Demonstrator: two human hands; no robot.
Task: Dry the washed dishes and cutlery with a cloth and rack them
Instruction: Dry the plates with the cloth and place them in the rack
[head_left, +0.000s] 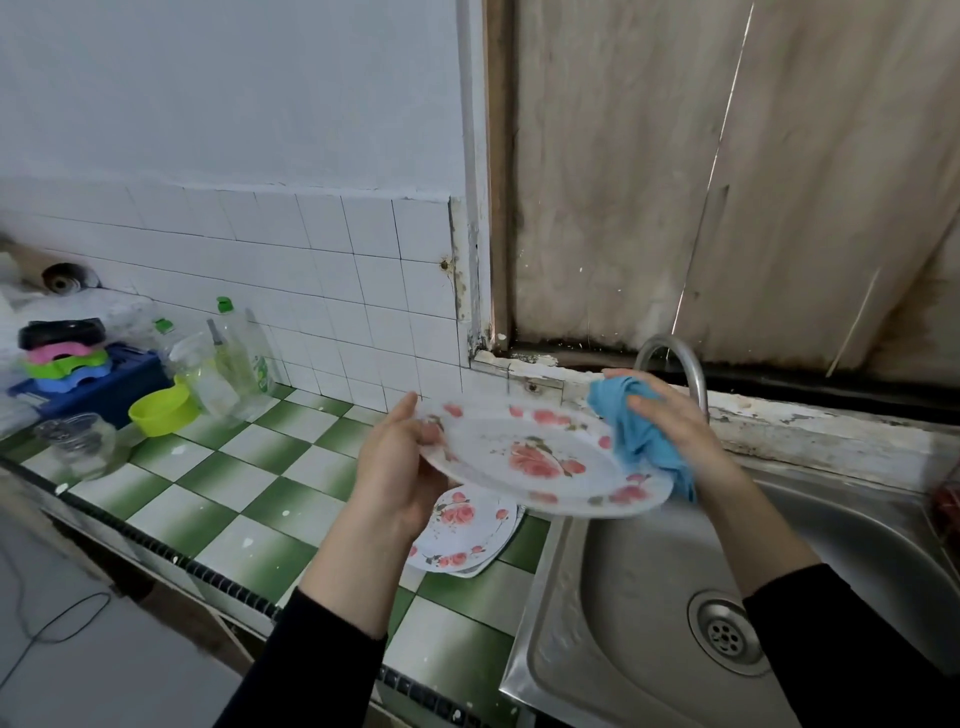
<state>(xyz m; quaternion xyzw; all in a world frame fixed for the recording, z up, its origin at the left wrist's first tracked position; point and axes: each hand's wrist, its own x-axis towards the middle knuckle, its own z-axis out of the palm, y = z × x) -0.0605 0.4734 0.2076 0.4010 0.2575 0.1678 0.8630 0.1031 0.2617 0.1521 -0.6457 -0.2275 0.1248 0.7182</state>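
A white oval plate with pink roses (524, 457) is held up over the counter's edge beside the sink. My left hand (400, 462) grips its left rim, thumb on top. My right hand (660, 415) grips a blue cloth (634, 436) and presses it against the plate's right rim. Below the held plate, a small stack of matching rose plates (462, 530) lies on the green-and-white tiled counter (249, 483).
A steel sink (649, 582) with a drain (727, 634) and a curved tap (680, 364) is at the right. At the left stand a lime bowl (161, 410), a glass jar (78, 441), clear bottles (239, 358) and a blue crate (104, 389) with coloured plastic items.
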